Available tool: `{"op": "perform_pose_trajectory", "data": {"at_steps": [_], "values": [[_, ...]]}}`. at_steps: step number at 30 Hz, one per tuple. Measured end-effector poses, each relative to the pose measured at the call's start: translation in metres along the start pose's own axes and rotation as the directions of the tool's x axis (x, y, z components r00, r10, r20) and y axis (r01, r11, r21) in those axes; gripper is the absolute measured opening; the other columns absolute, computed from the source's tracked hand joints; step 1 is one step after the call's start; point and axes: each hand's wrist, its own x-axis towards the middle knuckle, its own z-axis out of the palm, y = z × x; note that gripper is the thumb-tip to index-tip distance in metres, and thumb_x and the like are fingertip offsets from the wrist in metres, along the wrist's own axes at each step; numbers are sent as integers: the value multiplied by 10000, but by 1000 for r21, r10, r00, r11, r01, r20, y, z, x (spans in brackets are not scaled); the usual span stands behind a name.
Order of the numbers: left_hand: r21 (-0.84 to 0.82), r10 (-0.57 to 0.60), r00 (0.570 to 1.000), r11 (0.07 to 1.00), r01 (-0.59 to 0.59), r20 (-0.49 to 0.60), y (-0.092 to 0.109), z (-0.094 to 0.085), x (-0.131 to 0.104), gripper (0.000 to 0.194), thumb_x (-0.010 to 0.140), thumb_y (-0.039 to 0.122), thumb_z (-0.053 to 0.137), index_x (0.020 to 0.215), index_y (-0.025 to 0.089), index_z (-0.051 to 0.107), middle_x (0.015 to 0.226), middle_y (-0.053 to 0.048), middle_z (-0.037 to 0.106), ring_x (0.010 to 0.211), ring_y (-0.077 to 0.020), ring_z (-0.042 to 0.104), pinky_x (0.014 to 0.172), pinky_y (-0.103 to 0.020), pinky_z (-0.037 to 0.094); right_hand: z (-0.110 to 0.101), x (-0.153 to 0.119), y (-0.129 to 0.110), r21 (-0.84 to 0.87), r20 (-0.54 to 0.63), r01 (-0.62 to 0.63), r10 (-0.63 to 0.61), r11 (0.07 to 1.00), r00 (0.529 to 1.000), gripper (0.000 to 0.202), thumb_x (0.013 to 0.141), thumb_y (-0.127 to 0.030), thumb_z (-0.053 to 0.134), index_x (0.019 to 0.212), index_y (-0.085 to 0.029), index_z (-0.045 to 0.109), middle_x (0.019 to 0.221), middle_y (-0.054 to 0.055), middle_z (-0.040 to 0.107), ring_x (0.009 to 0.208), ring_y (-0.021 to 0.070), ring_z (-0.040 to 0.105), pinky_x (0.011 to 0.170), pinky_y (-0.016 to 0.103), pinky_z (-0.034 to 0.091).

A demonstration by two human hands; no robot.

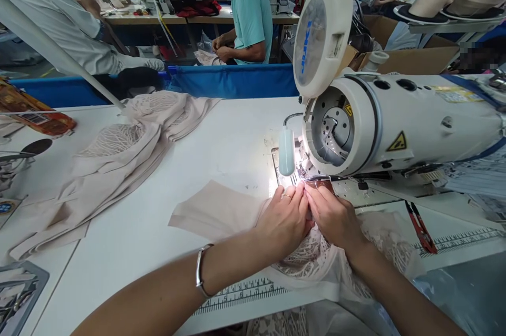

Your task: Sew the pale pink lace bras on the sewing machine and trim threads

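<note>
Side by side at the needle area of a white sewing machine (415, 115), both hands press on a pale pink lace fabric piece (312, 254). My left hand (286, 217) wears a ring, and its fingertips pinch the cloth near the presser foot. My right hand (336, 215) grips the same cloth from the right, thumb and fingers together. A plain flap of the fabric spreads left of my left hand; the lace part hangs over the table's front edge. The machine's round cover (324, 33) is swung up, and a small lamp (286, 151) lights the needle plate.
More beige lace fabric (146, 136) lies along the table's left. Red-handled snips (421, 228) rest on the right, by a printed ruler strip (245, 294). A grey tray (23, 294) sits front left. Beyond a blue cloth trough (237, 80), a person in a teal shirt (253, 15) handles cloth.
</note>
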Motion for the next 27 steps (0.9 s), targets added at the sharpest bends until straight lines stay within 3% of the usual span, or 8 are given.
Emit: {"op": "perform_pose_trajectory", "data": {"at_steps": [14,21,27], "values": [[-51,10,1000,999,-8,25,-9,4,0,466,1010,436,444,1292,89,575,1427,-179,573,1197,-303,579,1037,-473,374,-6,3,-3,-19,-67,-46,45,999,997,354,1043,-176,363,1144,-114,697,922,92,737,793,168,711,693,253,537],[60,-8,1000,998,10,-24,-5,5,-1,517,1054,418,343,1351,52,555,1422,-165,588,1248,-292,553,1083,-470,337,-4,4,-4,-30,-116,-61,57,998,992,347,1048,-192,397,1168,-101,710,878,73,726,671,152,687,591,265,505],[106,-5,1000,994,3,13,-5,5,-1,561,1057,434,317,1389,37,536,1435,-174,578,1285,-297,538,1097,-482,334,-4,6,-3,-16,-79,-74,72,997,994,371,1061,-221,370,1165,-121,712,825,54,708,674,157,686,591,263,489]]}}
